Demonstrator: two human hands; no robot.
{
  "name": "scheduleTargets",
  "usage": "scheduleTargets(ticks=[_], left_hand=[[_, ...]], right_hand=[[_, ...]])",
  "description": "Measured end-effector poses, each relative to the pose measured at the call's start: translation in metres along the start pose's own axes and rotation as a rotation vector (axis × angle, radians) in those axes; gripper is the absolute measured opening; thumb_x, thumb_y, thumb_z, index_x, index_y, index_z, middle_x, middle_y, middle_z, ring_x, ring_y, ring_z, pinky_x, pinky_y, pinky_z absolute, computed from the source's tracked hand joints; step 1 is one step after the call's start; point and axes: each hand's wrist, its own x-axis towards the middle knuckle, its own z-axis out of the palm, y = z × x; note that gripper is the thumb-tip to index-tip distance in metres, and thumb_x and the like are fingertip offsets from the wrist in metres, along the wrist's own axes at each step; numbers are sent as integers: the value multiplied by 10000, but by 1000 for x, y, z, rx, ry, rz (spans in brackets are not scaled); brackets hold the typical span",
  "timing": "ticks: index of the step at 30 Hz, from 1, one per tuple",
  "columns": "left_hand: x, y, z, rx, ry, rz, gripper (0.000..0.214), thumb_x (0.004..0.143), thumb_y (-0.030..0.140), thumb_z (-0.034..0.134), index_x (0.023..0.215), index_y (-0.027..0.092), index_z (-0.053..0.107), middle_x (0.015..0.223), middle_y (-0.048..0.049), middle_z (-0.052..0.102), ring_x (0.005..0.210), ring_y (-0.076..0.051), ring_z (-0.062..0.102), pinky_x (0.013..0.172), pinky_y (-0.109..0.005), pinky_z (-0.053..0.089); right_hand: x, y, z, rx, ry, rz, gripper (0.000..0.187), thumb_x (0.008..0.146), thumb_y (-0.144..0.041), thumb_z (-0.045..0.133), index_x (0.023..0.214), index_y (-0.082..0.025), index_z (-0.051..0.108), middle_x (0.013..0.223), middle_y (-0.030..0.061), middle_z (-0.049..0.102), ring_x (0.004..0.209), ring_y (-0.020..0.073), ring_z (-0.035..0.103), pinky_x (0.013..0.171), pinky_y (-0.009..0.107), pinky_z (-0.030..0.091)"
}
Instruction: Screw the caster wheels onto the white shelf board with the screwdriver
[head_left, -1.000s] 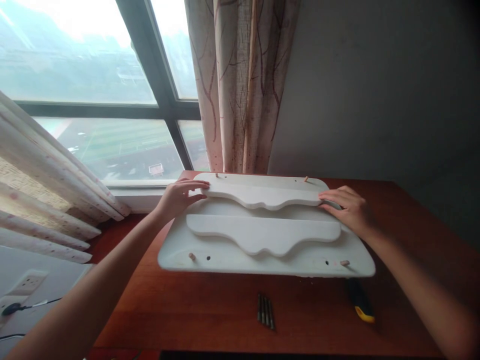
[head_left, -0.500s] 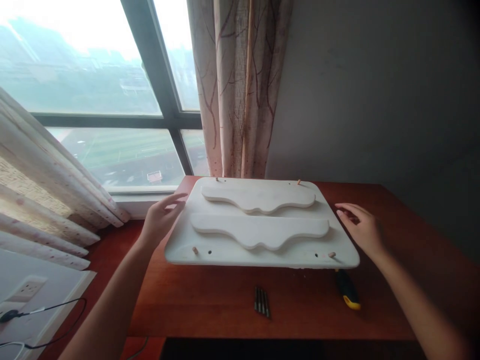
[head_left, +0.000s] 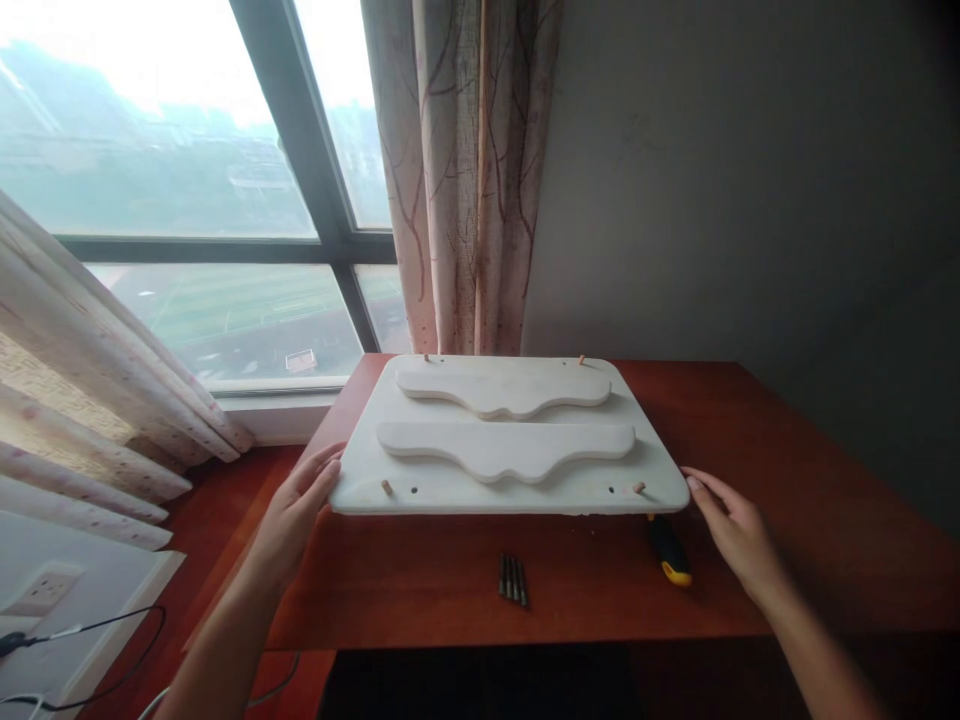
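A white board (head_left: 480,500) with rounded corners lies on the table, two wavy-edged white panels resting on it: a far panel (head_left: 502,388) and a near panel (head_left: 506,448). Wooden dowels stand up near its corners, such as the front left dowel (head_left: 387,488) and the front right dowel (head_left: 639,488), with small holes beside them. At the board's front left corner, my left hand (head_left: 304,500) grips the edge. My right hand (head_left: 739,520) pinches the front right corner, its thumb against the edge. The far fingers of both hands are partly hidden.
Several dark metal bolts (head_left: 513,580) lie side by side in front of the board on the reddish table (head_left: 420,590). A black and yellow handle (head_left: 670,552) sticks out from under the board's front right. A window and curtains (head_left: 465,200) stand behind; cables (head_left: 150,640) hang at left.
Both hands have moved toward me along the board's sides and now touch its front corners. The view has shifted slightly; the panels keep their places on the board.
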Motion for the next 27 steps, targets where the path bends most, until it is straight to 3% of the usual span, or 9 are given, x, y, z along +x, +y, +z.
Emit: scheduleTargets(ticks=[6, 10, 13, 17, 21, 27], left_hand=[[-22, -15, 1, -11, 106, -2, 630, 765, 620, 714, 1249, 224, 637, 1141, -61, 714, 932, -240, 685, 732, -292, 567], [-49, -25, 8, 243, 279, 109, 389, 859, 568, 602, 1093, 259, 630, 988, -37, 695, 870, -241, 676, 760, -338, 557], [-66, -30, 13, 419, 344, 164, 308, 860, 532, 592, 1006, 261, 600, 948, -51, 680, 826, -260, 682, 687, -351, 550], [-83, -32, 22, 634, 202, 300, 224, 900, 464, 547, 878, 250, 611, 820, -30, 673, 657, -212, 649, 599, -322, 514], [-101, -34, 41, 744, 5, 526, 148, 948, 302, 500, 973, 234, 629, 894, -25, 673, 684, -171, 657, 646, -280, 529], [-124, -29, 75, 746, -165, 696, 215, 975, 195, 465, 1130, 240, 608, 1108, -77, 671, 940, -205, 690, 788, -294, 565]], right_hand=[[-19, 6, -1, -62, 46, -17, 331, 848, -509, 598, 1107, -350, 731, 1209, 59, 739, 1154, 373, 673, 956, 532, 570], [-33, -1, 15, -189, 41, -112, 301, 848, -514, 565, 976, -284, 711, 1081, 109, 758, 1045, 386, 707, 881, 533, 584], [-38, -11, 28, -312, 22, -166, 334, 855, -539, 561, 972, -256, 695, 1024, 129, 747, 983, 381, 720, 820, 511, 591], [-33, -14, 34, -453, -9, -84, 472, 839, -605, 566, 1013, -192, 714, 1018, 163, 745, 992, 387, 724, 779, 470, 587], [-24, -8, 27, -512, -119, 93, 452, 824, -576, 561, 891, -163, 731, 856, 157, 751, 895, 361, 742, 705, 399, 564], [-25, -15, 10, -529, -69, -26, 376, 872, -511, 474, 951, -210, 684, 1022, 111, 740, 934, 304, 724, 726, 360, 529]])
